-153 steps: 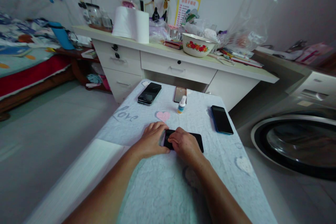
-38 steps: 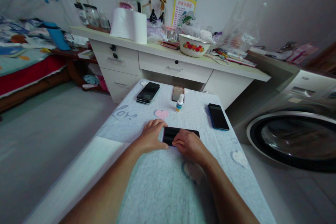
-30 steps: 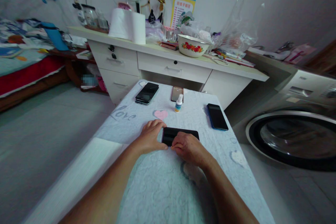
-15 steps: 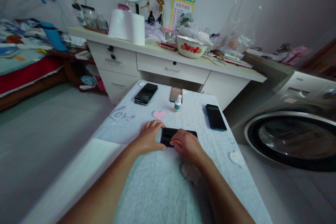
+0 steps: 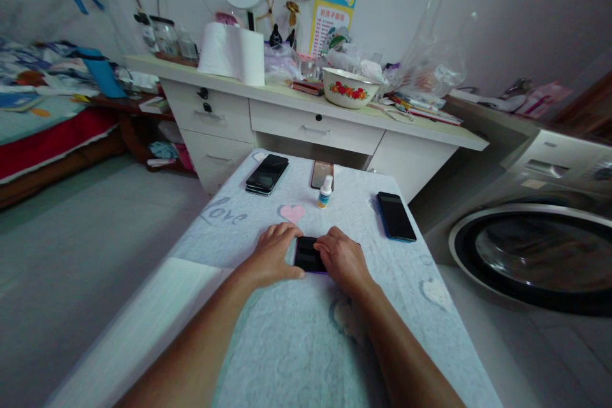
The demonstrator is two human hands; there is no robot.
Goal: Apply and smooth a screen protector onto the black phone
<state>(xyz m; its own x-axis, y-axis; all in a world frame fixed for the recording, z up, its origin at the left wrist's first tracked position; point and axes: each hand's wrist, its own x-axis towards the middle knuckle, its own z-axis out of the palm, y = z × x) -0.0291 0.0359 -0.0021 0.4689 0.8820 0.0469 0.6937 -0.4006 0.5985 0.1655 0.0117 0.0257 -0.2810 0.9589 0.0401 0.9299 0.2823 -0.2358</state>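
A black smartphone (image 5: pixel 306 256) with a purplish edge lies flat and crosswise, screen up, on the cloth-covered table. My left hand (image 5: pixel 274 256) steadies its left end, thumb at the near corner and fingers at the far one. Over the screen's right part is my right hand (image 5: pixel 343 260), its fingers bunched together and pressed on the glass; whatever they pinch is hidden. Beyond the hands stands a small white-capped spray bottle (image 5: pixel 324 194), in front of a gold-toned phone (image 5: pixel 321 172). Stacked phones (image 5: pixel 268 172) lie at the far left, and another dark phone (image 5: pixel 396 217) lies at the right.
The pale table cover (image 5: pixel 282 344) carries a pink heart and lettering. Behind it is a white desk (image 5: pixel 315 124) with a flowered bowl (image 5: pixel 350 88), a paper roll (image 5: pixel 251 56) and plastic bags. A washing machine (image 5: pixel 540 166) stands to the right, a bed (image 5: pixel 57 134) to the left.
My right hand has shifted slightly up and across the screen, fingertips now nearer its far edge. My left hand keeps its place at the phone's left end. The view has tilted slightly.
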